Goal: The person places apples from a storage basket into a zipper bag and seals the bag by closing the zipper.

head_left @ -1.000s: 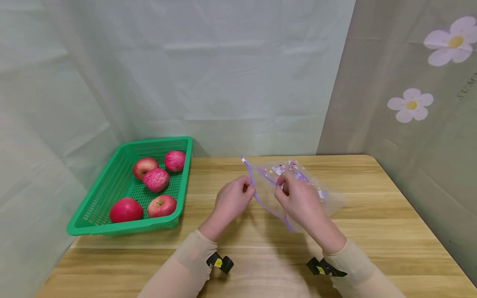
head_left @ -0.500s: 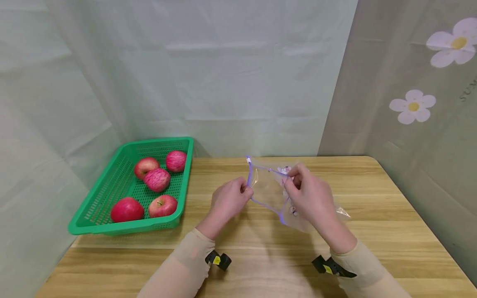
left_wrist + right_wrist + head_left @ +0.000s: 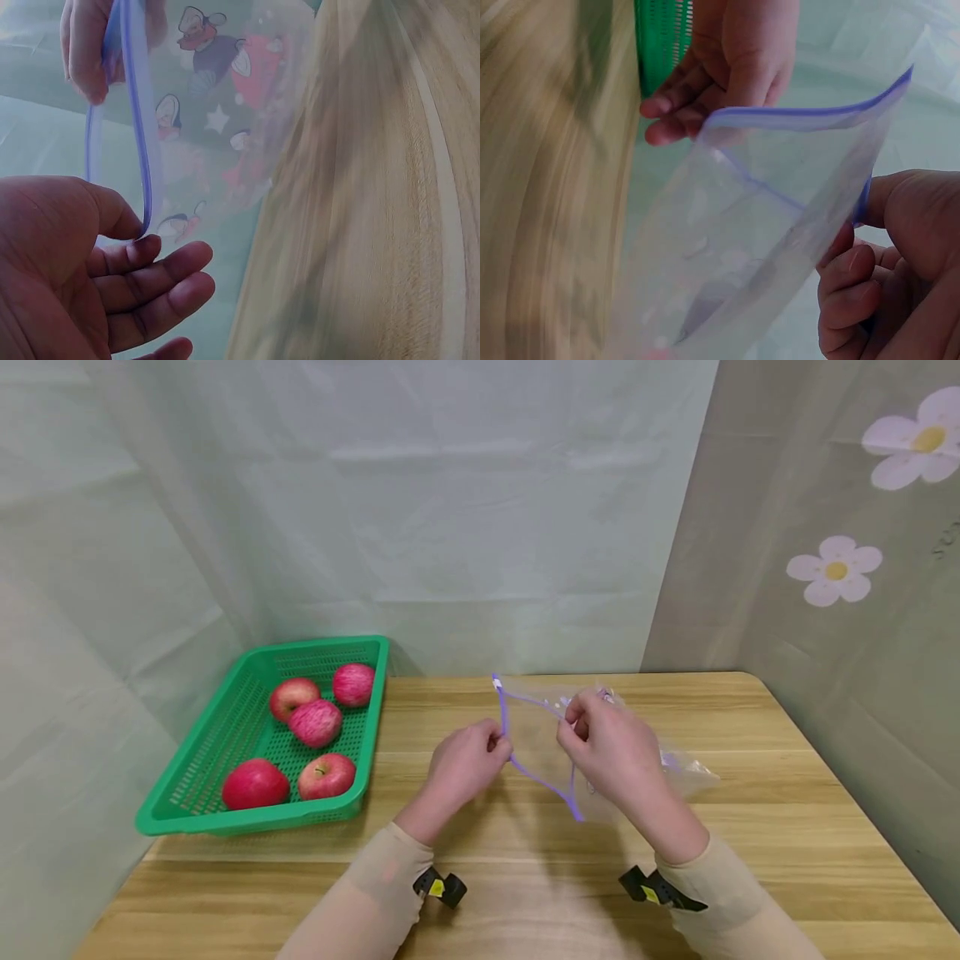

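Transparent plastic bag [image 3: 735,240], cartoon-printed, purple-edged at mouth, was held over the tabletop [image 3: 787,827]. Head view: mouth gaped leftward, body extended right.

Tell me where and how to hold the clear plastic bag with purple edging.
Pinch the two purple edge strips of the clear plastic bag near mid-mouth, one from the left, one from the right. The mouth gapes leftward between the strips, and the thin film would probably sag shut if held farther back.

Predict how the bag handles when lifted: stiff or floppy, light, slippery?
Likely floppy: the bag looks thin and filmy, and its purple rim bends. Probably light: see-through, no contents visible. Perhaps slippery: it glints in the head view.
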`<state>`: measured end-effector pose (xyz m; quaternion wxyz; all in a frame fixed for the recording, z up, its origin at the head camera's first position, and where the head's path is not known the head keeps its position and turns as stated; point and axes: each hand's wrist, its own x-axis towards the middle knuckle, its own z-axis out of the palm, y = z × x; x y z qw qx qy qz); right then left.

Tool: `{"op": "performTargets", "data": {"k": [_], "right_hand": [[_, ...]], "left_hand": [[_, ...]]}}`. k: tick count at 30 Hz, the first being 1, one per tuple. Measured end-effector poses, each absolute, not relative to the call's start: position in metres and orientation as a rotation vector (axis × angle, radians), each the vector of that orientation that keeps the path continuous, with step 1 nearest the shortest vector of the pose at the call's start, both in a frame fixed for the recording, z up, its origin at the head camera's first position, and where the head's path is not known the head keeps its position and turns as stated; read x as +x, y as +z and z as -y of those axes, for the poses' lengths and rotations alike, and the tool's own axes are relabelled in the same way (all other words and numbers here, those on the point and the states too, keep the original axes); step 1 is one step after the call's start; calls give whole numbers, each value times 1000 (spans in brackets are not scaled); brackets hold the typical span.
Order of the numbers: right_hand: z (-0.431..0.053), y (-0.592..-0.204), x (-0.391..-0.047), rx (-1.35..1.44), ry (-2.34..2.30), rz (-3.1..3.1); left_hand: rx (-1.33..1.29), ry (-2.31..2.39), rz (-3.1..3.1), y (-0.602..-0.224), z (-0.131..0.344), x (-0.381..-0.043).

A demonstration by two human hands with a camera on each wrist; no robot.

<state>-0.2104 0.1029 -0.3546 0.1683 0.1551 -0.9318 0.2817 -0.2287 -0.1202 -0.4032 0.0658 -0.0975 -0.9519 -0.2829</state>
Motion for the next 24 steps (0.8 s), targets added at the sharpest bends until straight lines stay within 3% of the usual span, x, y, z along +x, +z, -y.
{"op": "performTargets", "data": {"k": [24], "right_hand": [[-140,-332,-211,400,772,2845]], "left_hand": [[-252,-761,2895,-404,129,-232]]}}
